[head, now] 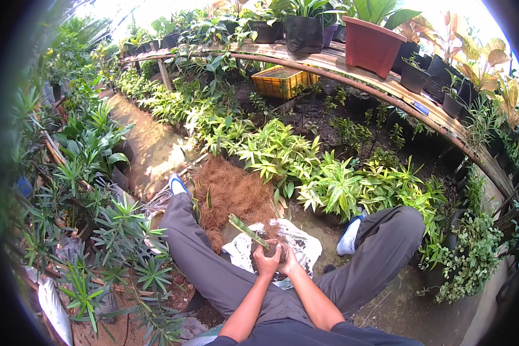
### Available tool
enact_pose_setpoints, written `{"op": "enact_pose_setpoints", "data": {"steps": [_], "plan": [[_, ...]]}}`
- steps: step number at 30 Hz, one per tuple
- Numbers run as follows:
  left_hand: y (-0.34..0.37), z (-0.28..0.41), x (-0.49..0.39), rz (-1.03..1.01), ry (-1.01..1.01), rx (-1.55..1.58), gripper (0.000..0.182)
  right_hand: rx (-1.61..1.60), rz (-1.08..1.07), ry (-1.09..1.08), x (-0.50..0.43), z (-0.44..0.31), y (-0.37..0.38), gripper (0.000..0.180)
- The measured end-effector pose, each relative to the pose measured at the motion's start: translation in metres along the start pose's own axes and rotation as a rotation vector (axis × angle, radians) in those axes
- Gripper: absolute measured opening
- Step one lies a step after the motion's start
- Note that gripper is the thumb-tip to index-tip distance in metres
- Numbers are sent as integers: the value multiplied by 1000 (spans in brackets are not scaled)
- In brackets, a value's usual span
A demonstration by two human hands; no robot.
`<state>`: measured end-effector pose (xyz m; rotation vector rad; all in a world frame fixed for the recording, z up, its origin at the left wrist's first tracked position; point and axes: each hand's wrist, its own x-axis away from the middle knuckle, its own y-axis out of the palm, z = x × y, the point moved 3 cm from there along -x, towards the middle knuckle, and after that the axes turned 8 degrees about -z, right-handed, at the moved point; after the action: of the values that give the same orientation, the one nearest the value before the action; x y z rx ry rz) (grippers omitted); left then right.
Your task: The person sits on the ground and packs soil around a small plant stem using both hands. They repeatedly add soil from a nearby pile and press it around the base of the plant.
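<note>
Both hands are cupped around a dark root ball of soil (257,256) between my thighs. My left hand (268,261) presses on its near side. Against its right side lies my right hand (290,258), fingers curled in. A thick green plant cutting (247,230), like a snake plant leaf, rises from the ball and leans up to the left. Below the hands a white plastic sheet (307,240), smeared with dark soil, is spread on the ground. Just beyond is a heap of brown coir fibre (231,186). The underside of the ball is hidden.
Low green plants (281,151) grow in a band ahead. Behind them a wooden bench (328,62) bears several pots, including a terracotta-coloured planter (372,45). A yellow crate (285,82) stands beneath. Leafy shrubs (125,238) crowd my left; a concrete path (145,134) runs away there.
</note>
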<state>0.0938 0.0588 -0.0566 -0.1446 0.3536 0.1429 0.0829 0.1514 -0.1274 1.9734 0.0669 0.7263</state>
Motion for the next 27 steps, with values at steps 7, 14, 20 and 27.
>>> {"op": "enact_pose_setpoints", "data": {"steps": [7,14,20,27], "plan": [[3,5,3,62,77,-63,14,7,-52,-40,-3,0,-6,30],[4,-1,8,137,12,-131,16,-74,203,-36,3,3,-1,30],[19,-9,3,55,100,-107,18,66,112,-187,-24,-1,-27,39],[5,0,-2,14,15,76,21,-115,258,-87,5,-5,6,43]]}}
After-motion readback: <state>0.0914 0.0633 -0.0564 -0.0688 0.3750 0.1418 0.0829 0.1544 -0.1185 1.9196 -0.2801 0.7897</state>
